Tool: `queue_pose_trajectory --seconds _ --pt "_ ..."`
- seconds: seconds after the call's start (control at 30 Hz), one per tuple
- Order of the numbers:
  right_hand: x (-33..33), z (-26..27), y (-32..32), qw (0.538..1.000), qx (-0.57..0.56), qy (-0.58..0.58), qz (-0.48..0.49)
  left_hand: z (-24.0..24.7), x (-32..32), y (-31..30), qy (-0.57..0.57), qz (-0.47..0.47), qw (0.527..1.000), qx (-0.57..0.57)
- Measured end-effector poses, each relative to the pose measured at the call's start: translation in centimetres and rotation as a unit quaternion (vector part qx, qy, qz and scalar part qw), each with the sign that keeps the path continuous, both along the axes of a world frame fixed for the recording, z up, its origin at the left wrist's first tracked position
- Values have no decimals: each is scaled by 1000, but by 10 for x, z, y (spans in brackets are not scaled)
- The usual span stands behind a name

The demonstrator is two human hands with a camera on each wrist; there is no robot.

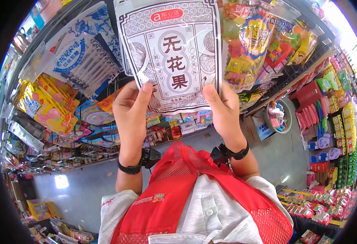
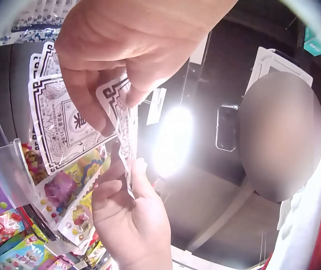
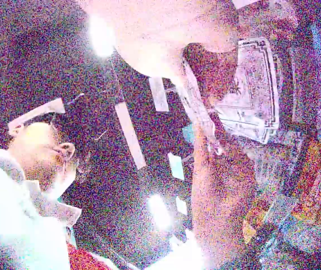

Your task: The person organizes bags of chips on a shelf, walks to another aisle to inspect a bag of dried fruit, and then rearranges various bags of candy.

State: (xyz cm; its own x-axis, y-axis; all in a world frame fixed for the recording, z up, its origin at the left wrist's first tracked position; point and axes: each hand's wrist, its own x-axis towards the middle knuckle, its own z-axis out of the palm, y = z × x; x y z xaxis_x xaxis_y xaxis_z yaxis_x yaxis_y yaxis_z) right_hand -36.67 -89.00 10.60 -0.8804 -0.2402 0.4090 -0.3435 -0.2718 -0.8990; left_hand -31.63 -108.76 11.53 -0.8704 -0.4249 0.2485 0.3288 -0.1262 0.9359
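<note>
Showing its printed front, a white pouch (image 1: 175, 59) is being held between two hands, the left hand (image 1: 134, 107) pinching its lower left part and the right hand (image 1: 225, 112) its lower right, fingers clamped on it. Matching pouches (image 2: 56, 126) are hanging beyond. Blue-and-white packets (image 1: 87, 51) are hanging left, colourful candy bags (image 1: 249, 44) right.

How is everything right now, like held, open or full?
White pouch: held up, printed front showing; sealed or not, can't tell.
Left hand: pinching the pouch.
Right hand: pinching the pouch too.
Grey bin: open-topped, things inside.
Black wristbands: strapped round both wrists.
Red vest: worn.
</note>
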Motion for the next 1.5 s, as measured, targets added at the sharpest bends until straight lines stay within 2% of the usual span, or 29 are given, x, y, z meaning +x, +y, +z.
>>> queue_pose_trajectory --seconds 0.23,0.5,0.6,0.7,0.73,0.77,0.8,0.87,0.9,0.97,1.03,1.1,1.13,1.2,1.23,1.3,1.33,1.37,1.43,1.5 --pt "4 4 2 1000 -1 -24 12 8 7 11 4 9 1000 10" --pt "6 6 5 1000 2 26 8 2 7 6 52 -4 999 -4" --pt "6 1 4 999 -34 3 7 7 14 13 24 -34 999 -25" --pt "6 -31 26 997 22 -71 35 -5 23 17 -47 -58 994 -80" --pt "8 -35 27 999 36 -9 -20 -11 27 19 -71 -61 991 -92" --pt "11 -39 27 995 50 51 -75 -21 29 21 -53 -19 992 -113" --pt "15 -44 28 983 65 108 -132 -26 30 20 -21 17 976 -215" --pt "25 -38 38 988 89 122 -44 -29 33 21 49 76 907 -412" --pt "31 -33 48 987 100 126 -2 -28 41 29 -48 18 929 -366" --pt "41 -37 63 981 123 108 105 -18 39 48 40 -79 882 -462" --pt "47 -48 76 983 121 80 114 -10 31 61 110 -155 829 -526" --pt "57 -42 71 984 -62 -125 107 -7 23 70 150 -207 784 -565" --pt "53 -42 75 997 -1 -75 -1 -10 20 70 163 -190 782 -570" --pt "50 -45 87 985 -53 -166 -5 -20 13 60 191 -151 777 -580" --pt "52 -49 92 979 -73 -187 -16 -25 13 57 169 -96 801 -566" --pt "56 -52 101 975 -82 -207 -15 -27 12 63 27 -86 918 -387" --pt "58 -52 105 972 -86 -218 -13 -29 14 66 -50 -75 953 -289" --pt "59 -51 108 974 -70 -212 -24 -33 14 64 -81 -155 960 -220" --pt "61 -44 107 973 -85 -209 -44 -41 13 55 -136 -302 941 -71" --pt "61 -48 111 975 -84 -203 -44 -39 16 62 -165 -302 932 -116"
